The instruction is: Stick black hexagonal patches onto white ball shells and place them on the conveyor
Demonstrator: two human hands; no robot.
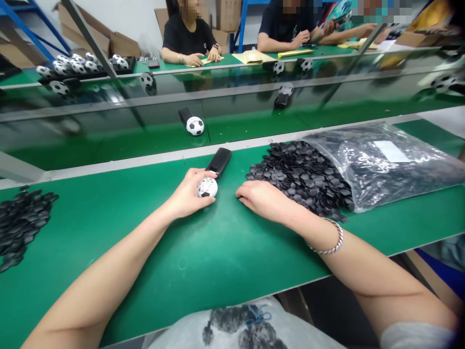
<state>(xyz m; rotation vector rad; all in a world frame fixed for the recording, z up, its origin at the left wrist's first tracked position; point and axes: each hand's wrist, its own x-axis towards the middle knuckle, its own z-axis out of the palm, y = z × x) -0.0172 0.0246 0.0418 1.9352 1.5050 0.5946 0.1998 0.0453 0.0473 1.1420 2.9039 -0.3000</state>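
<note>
My left hand [191, 194] grips a small white ball [207, 188] with some black patches, its thumb and fingers around the sides. A black rectangular handle [219, 162] extends from the ball toward the back of the green table. To the right, my right hand [259, 199] has its fingers pressed together close above the table; whatever is between the fingertips is too small to make out. Beside and behind that hand lies a heap of black flat pieces [305, 177], spilling from a clear plastic bag [403, 165] with a white label.
More black pieces [23, 220] lie at the far left. Beyond the metal rail [152, 157], a green conveyor [240, 123] carries soccer-ball items [195, 126]. A tray of balls [87, 72] stands at the back left. Several people sit across, their hands on the far table.
</note>
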